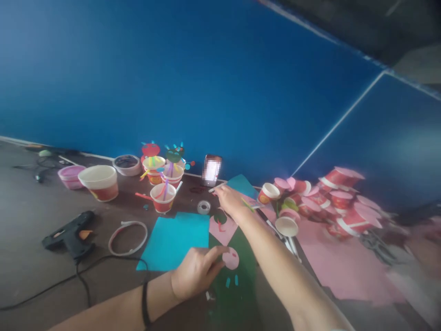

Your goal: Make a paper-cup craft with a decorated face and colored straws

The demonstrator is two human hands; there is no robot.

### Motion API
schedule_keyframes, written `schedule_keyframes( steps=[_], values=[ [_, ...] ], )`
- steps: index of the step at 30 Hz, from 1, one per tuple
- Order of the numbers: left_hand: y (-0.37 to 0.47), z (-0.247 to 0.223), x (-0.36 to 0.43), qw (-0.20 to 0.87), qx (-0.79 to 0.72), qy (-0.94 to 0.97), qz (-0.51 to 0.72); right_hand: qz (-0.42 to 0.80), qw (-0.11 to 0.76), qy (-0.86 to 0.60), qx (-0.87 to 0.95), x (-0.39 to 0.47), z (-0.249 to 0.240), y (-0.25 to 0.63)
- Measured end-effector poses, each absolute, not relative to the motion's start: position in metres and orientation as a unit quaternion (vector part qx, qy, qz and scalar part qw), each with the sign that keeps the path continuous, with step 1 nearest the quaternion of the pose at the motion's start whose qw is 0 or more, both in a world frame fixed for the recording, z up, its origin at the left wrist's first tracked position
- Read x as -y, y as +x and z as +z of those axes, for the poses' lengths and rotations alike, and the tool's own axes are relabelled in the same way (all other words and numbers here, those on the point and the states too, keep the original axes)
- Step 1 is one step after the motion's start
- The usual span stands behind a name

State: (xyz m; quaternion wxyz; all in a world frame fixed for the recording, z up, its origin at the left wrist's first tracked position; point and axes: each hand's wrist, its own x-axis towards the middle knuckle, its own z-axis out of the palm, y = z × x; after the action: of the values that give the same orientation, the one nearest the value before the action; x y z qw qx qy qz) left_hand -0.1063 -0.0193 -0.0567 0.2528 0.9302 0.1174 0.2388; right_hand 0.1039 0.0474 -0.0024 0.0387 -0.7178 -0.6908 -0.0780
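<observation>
In my left hand, a small pink paper disc with a dark reddish mark is pinched between thumb and fingers. Below it, two small blue paper strips lie on a dark green sheet. My right hand reaches forward, its fingers closed at a pale thin piece that I cannot make out, just in front of a propped phone. Between the hands, a dark green disc with red strips rests on pink paper. A roll of tape lies left of my right hand.
A bright blue sheet, a glue gun with its cord and a coiled white strip lie at left. Decorated paper cups stand behind, near a larger cup. Red-and-pink cups pile at right, beside pliers.
</observation>
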Motion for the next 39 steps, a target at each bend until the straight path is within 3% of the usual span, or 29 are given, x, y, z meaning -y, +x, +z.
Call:
schedule_keyframes(
  steps=[9, 20, 28, 33, 39],
  values=[
    [-0.108, -0.041, 0.023, 0.205, -0.075, 0.938, 0.27, -0.076, -0.062, -0.697, 0.71, -0.101, -0.038, 0.113],
    [-0.104, -0.051, 0.02, 0.246, -0.073, 0.931, 0.259, -0.137, 0.036, -0.659, 0.739, -0.083, -0.03, 0.11],
    [-0.101, -0.057, 0.018, 0.254, -0.065, 0.932, 0.249, -0.069, 0.085, -0.655, 0.748, -0.086, -0.04, 0.111],
    [-0.1, -0.057, 0.018, 0.263, -0.06, 0.926, 0.263, 0.001, 0.181, -0.662, 0.727, -0.09, -0.037, 0.104],
    [-0.101, -0.061, 0.015, 0.324, -0.114, 0.897, 0.278, 0.07, 0.421, -0.686, 0.589, -0.043, -0.017, 0.096]
  ],
)
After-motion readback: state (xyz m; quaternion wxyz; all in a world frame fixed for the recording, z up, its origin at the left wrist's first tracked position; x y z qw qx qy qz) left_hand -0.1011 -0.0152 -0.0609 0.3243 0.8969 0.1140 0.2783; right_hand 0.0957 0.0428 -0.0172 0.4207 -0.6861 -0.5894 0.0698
